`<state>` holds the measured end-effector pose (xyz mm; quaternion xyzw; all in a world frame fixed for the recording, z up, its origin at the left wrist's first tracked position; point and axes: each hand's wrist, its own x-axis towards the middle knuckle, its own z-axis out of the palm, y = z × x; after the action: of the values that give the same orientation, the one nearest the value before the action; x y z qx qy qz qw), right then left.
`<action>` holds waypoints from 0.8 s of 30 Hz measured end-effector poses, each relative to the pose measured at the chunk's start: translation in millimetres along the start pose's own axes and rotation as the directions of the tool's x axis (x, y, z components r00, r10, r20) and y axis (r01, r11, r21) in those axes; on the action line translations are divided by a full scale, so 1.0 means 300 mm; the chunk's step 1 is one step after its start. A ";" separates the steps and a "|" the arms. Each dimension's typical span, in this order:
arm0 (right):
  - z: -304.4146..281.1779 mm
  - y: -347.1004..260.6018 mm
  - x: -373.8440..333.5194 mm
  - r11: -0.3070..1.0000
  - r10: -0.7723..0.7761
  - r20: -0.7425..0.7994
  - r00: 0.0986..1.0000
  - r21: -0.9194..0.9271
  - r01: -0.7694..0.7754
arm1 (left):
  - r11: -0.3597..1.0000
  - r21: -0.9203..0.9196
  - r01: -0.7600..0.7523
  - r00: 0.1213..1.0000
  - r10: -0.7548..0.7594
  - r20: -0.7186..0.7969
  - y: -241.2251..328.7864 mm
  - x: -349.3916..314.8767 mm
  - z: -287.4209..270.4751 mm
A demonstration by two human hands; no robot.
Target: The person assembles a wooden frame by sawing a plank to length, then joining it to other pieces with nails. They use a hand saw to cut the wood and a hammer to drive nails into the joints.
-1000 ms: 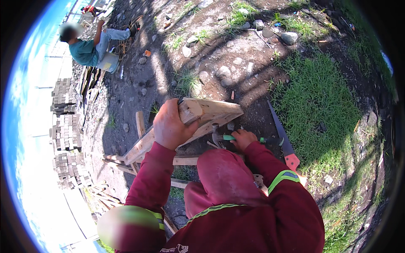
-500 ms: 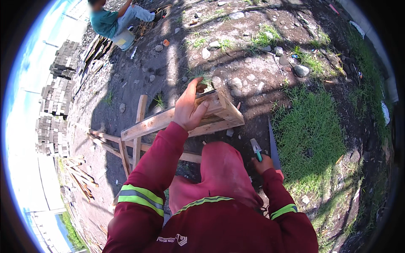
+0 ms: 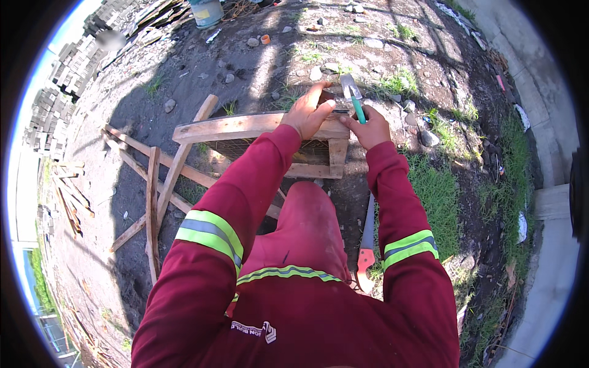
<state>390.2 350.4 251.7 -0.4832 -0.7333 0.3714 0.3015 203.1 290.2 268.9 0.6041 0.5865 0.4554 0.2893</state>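
Note:
My right hand (image 3: pixel 370 129) grips the green handle of a small trowel (image 3: pixel 357 105), its metal blade pointing away from me. Just left of it, my left hand (image 3: pixel 308 115) lies over the top rail of a wooden frame (image 3: pixel 239 127), thumb and fingers curved and apart. Wire mesh (image 3: pixel 264 150) shows inside this frame. A small dark piece sits on the rail's right end between my hands; its kind is unclear. Right of my knee, a handsaw (image 3: pixel 368 230) with an orange-red handle lies on the ground.
Crossed wooden legs (image 3: pixel 178 165) and an upright board (image 3: pixel 153 208) stand left. Loose timber (image 3: pixel 70 196) and stacked blocks (image 3: pixel 46 116) lie farther off. A bucket (image 3: pixel 207 13) is at the top, stones are scattered ahead, and grass (image 3: pixel 432 190) grows right.
My right hand has come up from beside my knee with the trowel to the frame's right end. My left hand stays at the rail. The view has shifted; the other person is mostly out of it.

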 end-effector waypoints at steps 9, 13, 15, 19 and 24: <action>-0.037 0.040 0.054 0.998 0.039 0.120 0.992 -0.059 -0.033 | 0.990 0.036 -0.136 0.946 0.140 -0.292 0.034 -0.229 -0.171; -0.061 0.083 0.107 0.989 0.113 0.206 0.972 0.074 -0.130 | 0.964 0.186 0.192 0.934 -0.121 -0.335 -0.016 -0.765 -0.430; -0.081 0.098 0.131 0.994 0.067 0.229 0.971 0.068 -0.084 | 0.845 0.257 0.469 0.841 -0.338 -0.423 -0.006 -1.091 -0.535; -0.108 0.114 0.168 0.990 0.101 0.261 0.960 0.066 -0.122 | 0.411 0.178 0.894 0.434 -0.699 -0.569 0.154 -1.660 -0.530; -0.096 0.123 0.183 0.978 0.205 0.191 0.960 0.001 -0.209 | 0.066 -0.451 0.890 0.086 -0.996 0.024 0.349 -1.942 -0.310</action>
<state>412.0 418.4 241.1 -0.5163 -0.7004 0.4527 0.1948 226.7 -308.6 277.4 -0.0739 0.7793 0.3291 0.5282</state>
